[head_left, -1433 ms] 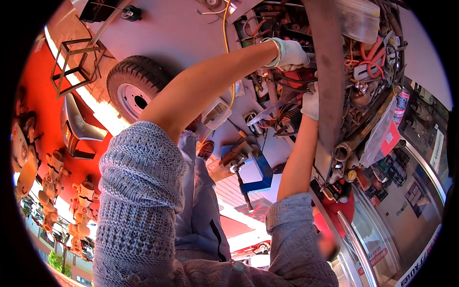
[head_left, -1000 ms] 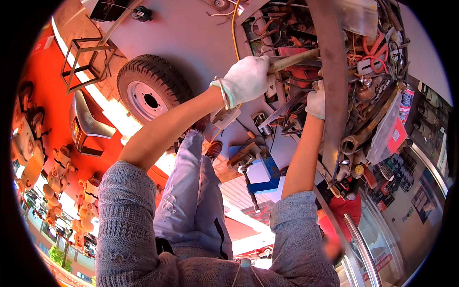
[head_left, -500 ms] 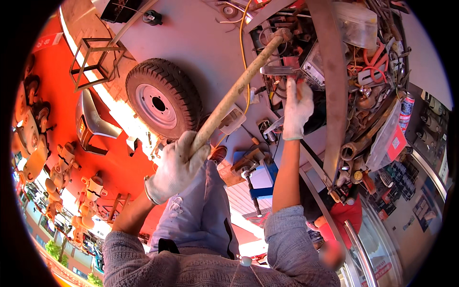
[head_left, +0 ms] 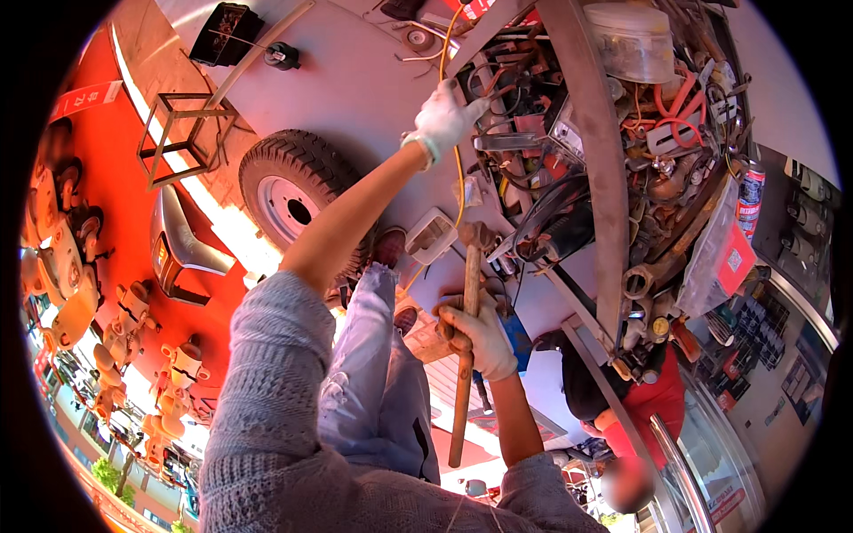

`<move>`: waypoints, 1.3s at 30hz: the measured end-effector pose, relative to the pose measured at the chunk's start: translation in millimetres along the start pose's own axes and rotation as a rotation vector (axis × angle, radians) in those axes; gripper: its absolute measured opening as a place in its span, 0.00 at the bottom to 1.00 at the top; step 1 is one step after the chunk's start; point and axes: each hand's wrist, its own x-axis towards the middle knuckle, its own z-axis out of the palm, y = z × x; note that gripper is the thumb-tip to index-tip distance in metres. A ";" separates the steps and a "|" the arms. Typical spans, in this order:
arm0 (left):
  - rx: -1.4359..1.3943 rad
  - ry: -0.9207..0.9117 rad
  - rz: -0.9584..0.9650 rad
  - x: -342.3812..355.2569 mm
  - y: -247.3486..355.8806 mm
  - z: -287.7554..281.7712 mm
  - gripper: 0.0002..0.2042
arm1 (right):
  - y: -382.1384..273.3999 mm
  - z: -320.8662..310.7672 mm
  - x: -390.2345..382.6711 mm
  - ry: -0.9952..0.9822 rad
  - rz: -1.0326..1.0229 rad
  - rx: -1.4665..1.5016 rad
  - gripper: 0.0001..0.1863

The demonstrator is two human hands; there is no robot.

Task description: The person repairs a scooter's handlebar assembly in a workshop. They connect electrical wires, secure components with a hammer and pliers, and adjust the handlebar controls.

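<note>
In the head view, clamps a hammer [head_left: 472, 282] by its shaft in the gloved right hand [head_left: 488, 338], just right of the legs [head_left: 360, 373], and extends the gloved left hand [head_left: 444, 120], with grip impossible to tell, near the heaped tools [head_left: 662, 178], seemingly mid-handling, with the next move calling for a firm hammer hold.

hd cam L | wide fisheye | dn-facing | nr fingers [head_left: 477, 108]

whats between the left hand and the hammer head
In the head view, a yellow cable runs between the left hand and the hammer head, with a pale item beside it, too small to name.
</note>
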 end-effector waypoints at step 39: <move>-1.422 1.355 -0.367 -1048.4 -527.0 -148.8 0.11 | 634.0 326.1 -174.5 -0.829 0.139 -1.423 0.10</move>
